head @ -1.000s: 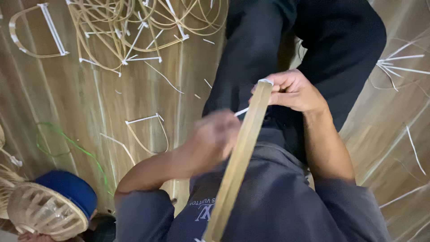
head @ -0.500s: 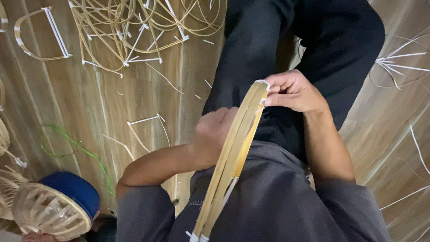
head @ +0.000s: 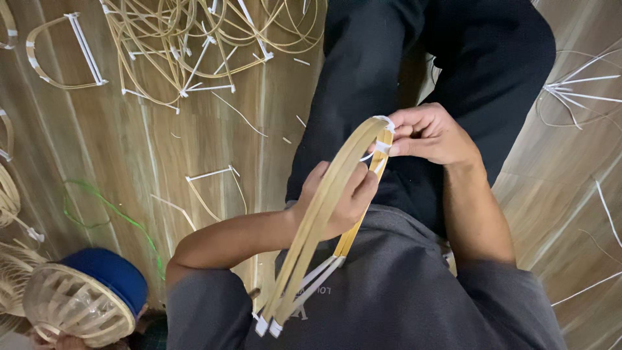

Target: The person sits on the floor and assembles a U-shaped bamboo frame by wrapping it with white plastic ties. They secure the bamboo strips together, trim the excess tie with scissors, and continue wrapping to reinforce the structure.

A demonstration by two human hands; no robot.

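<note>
Setting: a craft workshop for bamboo or rattan work, done seated on the floor. Evidence: wood-plank floor (head: 194, 149) strewn with a heap of thin cane strips (head: 194, 32) at far centre; bent half-hoop frames (head: 58, 48) tied with white tape at far left; a finished slatted cage (head: 71, 308) at near left; loose white strips (head: 583, 87) at right.

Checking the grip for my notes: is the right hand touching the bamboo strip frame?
Touching. The head view shows the right hand pinching the white-taped top end of the bamboo strip frame between its fingers.
</note>
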